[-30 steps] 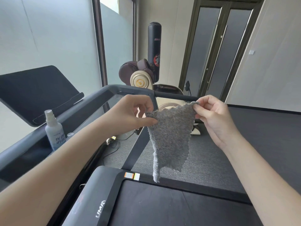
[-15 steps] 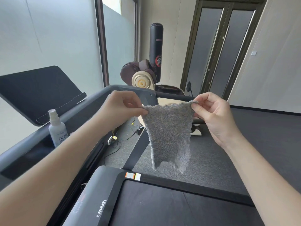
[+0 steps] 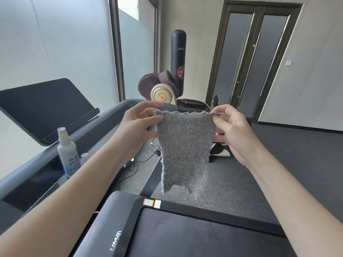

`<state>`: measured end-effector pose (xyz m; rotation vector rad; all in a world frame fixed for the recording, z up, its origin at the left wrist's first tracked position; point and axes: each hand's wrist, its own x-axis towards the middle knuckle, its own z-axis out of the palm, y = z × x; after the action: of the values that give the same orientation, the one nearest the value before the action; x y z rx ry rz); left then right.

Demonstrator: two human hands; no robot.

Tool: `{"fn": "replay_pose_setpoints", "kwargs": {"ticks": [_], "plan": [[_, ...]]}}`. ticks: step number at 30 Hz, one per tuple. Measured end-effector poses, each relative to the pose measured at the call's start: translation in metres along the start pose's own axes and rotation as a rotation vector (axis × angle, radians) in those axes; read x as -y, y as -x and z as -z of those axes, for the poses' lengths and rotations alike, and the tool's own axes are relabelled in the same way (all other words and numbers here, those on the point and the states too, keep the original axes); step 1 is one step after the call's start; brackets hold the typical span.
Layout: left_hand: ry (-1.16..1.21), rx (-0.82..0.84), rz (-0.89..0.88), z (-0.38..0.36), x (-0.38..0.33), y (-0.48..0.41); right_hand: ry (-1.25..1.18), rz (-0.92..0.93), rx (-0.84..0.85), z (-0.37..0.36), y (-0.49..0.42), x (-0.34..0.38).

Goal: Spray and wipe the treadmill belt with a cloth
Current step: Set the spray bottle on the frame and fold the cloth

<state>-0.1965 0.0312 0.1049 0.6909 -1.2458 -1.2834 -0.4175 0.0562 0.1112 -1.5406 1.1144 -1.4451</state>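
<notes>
The shaggy grey cloth [image 3: 185, 151] hangs spread in the air above the front end of the black treadmill belt [image 3: 185, 236]. The left hand [image 3: 137, 127] and right hand [image 3: 232, 130] each pinch a top corner. A translucent white spray bottle [image 3: 68, 154] stands upright on the treadmill's grey console ledge [image 3: 37, 175]; its fill level is unclear.

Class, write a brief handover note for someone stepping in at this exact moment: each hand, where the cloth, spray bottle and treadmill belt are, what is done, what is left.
Hands: the left hand pinches the upper left corner of the grey cloth; the right hand pinches its upper right corner.
Things: the cloth hangs spread in the air, clear of the treadmill belt. The spray bottle stands upright on the console ledge, unheld.
Done: cloth in hand, spread.
Left: spray, then wipe the belt.
</notes>
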Motion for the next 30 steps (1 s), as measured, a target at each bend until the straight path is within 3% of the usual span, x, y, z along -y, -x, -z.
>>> {"fn": "replay_pose_setpoints", "kwargs": {"ticks": [5, 8, 11, 13, 16, 23, 26, 30], "plan": [[0.154, -0.122, 0.057, 0.001, 0.004, -0.008, -0.194, -0.078, -0.001, -0.006, -0.004, 0.009], [0.255, -0.150, 0.267, 0.001, 0.010, -0.011, -0.290, -0.113, 0.041, -0.015, -0.011, 0.018], [0.288, -0.047, 0.507, -0.001, 0.019, -0.002, -0.322, -0.124, 0.069, -0.022, -0.018, 0.025], [0.270, 0.077, 0.577, -0.001, 0.025, 0.006, -0.320, -0.125, 0.050, -0.023, -0.021, 0.027], [0.066, 0.161, 0.464, -0.004, 0.033, 0.019, -0.338, -0.131, -0.017, -0.018, -0.023, 0.023], [-0.157, -0.004, 0.049, 0.004, 0.034, 0.020, -0.402, -0.145, -0.224, -0.003, -0.030, 0.009], [-0.204, 0.016, -0.065, -0.001, 0.023, 0.018, -0.416, -0.189, -0.309, -0.001, -0.034, -0.002], [-0.236, 0.036, -0.076, -0.010, 0.009, 0.014, -0.546, -0.327, -0.206, -0.009, -0.030, -0.031]]}}
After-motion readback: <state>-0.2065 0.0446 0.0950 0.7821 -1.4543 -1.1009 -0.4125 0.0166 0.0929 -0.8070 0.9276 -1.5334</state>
